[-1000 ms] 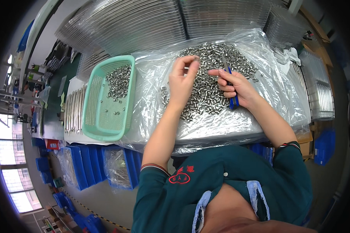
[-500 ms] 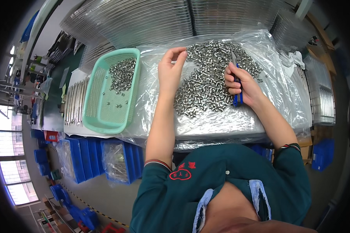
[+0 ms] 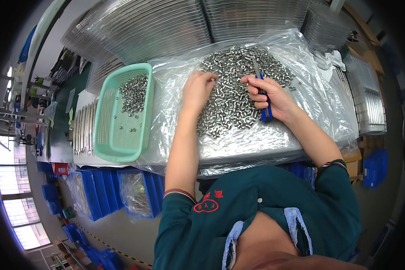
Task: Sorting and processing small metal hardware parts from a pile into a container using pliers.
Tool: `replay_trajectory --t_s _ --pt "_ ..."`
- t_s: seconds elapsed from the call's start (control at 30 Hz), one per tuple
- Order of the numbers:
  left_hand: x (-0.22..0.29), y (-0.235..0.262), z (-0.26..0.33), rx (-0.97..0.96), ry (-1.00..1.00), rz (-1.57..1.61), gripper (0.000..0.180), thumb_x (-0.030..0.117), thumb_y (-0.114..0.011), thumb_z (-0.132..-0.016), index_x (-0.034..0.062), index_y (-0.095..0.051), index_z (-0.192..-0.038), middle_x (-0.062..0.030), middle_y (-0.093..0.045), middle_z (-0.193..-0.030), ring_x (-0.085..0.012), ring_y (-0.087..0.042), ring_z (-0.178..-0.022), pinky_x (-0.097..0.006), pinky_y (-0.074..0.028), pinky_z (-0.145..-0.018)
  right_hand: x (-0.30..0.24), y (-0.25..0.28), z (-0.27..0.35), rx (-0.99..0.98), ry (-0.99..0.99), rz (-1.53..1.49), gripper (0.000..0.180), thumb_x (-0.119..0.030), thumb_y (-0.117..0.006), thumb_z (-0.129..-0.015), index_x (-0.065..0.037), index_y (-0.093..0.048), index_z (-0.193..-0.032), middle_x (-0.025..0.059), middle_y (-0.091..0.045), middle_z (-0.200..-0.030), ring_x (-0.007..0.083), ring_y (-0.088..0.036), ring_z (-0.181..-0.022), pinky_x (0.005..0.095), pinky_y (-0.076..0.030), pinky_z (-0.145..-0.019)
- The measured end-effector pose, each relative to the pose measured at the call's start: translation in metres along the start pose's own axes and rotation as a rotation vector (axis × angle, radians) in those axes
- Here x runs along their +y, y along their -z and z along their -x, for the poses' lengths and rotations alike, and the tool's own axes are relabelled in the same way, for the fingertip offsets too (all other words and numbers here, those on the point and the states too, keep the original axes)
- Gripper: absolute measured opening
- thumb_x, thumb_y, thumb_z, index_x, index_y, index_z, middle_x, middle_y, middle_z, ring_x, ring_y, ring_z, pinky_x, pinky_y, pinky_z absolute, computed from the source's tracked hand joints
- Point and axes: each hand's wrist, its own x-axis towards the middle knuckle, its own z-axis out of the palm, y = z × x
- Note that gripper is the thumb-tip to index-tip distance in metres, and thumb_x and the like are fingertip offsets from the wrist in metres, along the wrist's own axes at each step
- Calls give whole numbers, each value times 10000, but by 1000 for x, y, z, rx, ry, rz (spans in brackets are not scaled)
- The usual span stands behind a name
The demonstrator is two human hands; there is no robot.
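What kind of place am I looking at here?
Probably a factory workshop: a heap of small metal parts lies on clear plastic sheeting, similar pieces sit in a green basket, and blue bins stand lower down.

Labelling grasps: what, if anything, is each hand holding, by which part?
Right hand: blue-handled tool, by the handle. Left hand, beside the metal pieces: can't tell if it pinches anything.
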Motion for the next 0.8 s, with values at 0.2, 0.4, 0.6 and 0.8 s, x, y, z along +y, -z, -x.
replay_trajectory --t_s 0.2,0.4,0.6,0.8 --pt "1 0 -1 -28 -9 27 164 123 -622 -748 138 -643 -911 -76 -568 -833 -232 -549 -822 -328 -430 -724 -1 0 0 8 -10 8 204 -167 -476 -895 -27 -490 -1042 -52 -411 -649 -3 -333 -468 129 -272 -376" --pt "3 2 -1 -1 -18 43 132 113 -614 -728 138 -650 -852 -84 -579 -826 -262 -538 -850 -354 -433 -741 3 -1 -3 30 -11 5 232 -188 -528 -869 -18 -515 -1026 -55 -445 -646 -13 -339 -451 124 -263 -356" --pt "22 3 -5 171 -78 157 122 121 -625 -721 79 -613 -835 -74 -578 -806 -253 -553 -771 -346 -431 -693 2 1 -2 42 -13 34 269 -191 -523 -872 -16 -501 -1076 -58 -446 -649 -19 -334 -452 118 -251 -353" --pt "49 -2 4 275 -448 314 129 23 -631 -710 20 -576 -826 -87 -573 -805 -201 -556 -721 -293 -446 -662 3 1 -3 44 -20 29 193 -213 -541 -869 -52 -520 -973 -57 -454 -656 -22 -332 -455 121 -249 -349"
